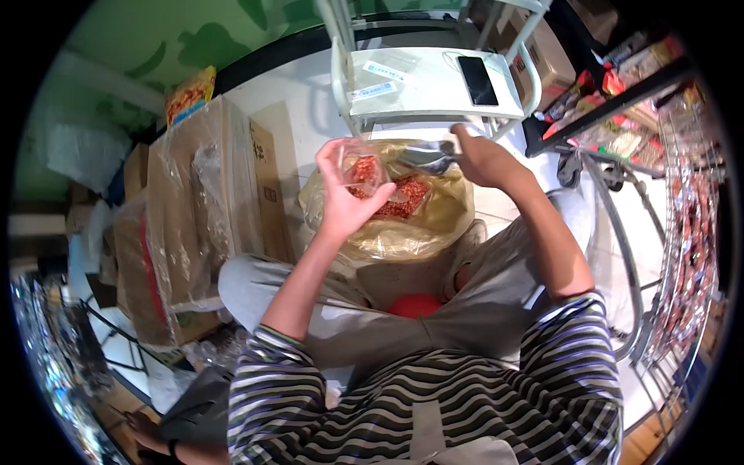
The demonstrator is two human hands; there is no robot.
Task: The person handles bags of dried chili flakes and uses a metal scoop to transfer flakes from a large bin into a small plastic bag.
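Note:
My left hand (345,194) is wrapped round a small clear plastic bag (363,169) with red bits inside, above the left part of a large yellowish plastic bag (442,209). Inside the large bag lies a heap of red pieces (407,198), partly hidden by my left hand. My right hand (480,159) grips the dark handle of a scoop (425,157) over the bag's right side. The scoop is blurred, and its contents cannot be made out.
A white step stand (426,108) beyond the bag bears a black phone (477,80) and labelled packets (373,91). Cardboard boxes (194,217) stand at the left. Racks of packaged goods (620,116) are at the right. Another person's arm (151,438) shows at the lower left.

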